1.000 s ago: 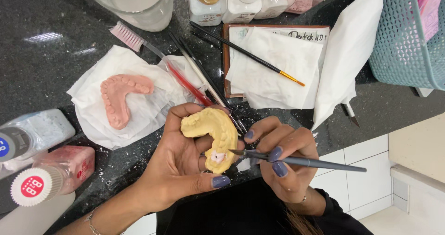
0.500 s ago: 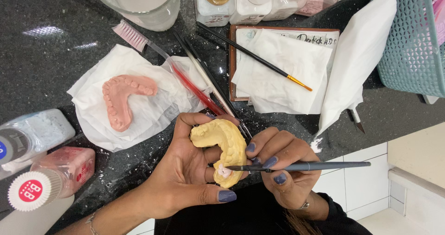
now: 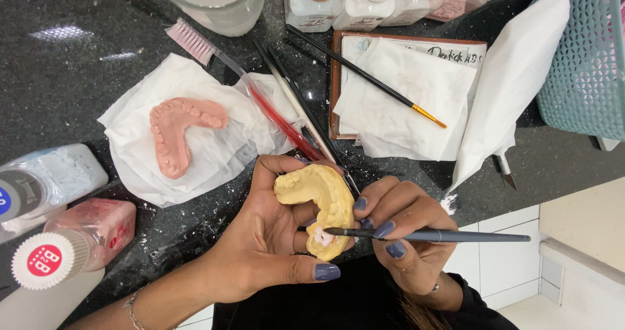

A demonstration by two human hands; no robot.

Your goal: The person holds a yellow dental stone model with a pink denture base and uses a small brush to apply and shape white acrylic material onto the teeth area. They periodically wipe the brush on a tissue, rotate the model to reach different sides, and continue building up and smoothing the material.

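Note:
My left hand point(image 3: 267, 245) cradles a yellow horseshoe-shaped dental cast point(image 3: 319, 196) above the dark speckled counter. A small pale pink blob sits at the cast's lower end. My right hand point(image 3: 407, 239) pinches a thin grey-handled brush point(image 3: 456, 236), held level, its tip touching the pink blob. A pink wax-like dental arch point(image 3: 172, 131) lies on crumpled white tissue point(image 3: 130, 154) to the upper left.
Several brushes and a toothbrush point(image 3: 195, 43) lie on the counter. A tissue-covered brown tile point(image 3: 335, 89) holds a black brush point(image 3: 371, 79). Bottles stand at the top and at left point(image 3: 71, 242), a clear cup point(image 3: 215, 1) at top, a teal basket point(image 3: 586, 63) at right.
Both hands with the cast and brush have drifted slightly right and down in view. The brush tip stays at the pink blob; grips are unchanged.

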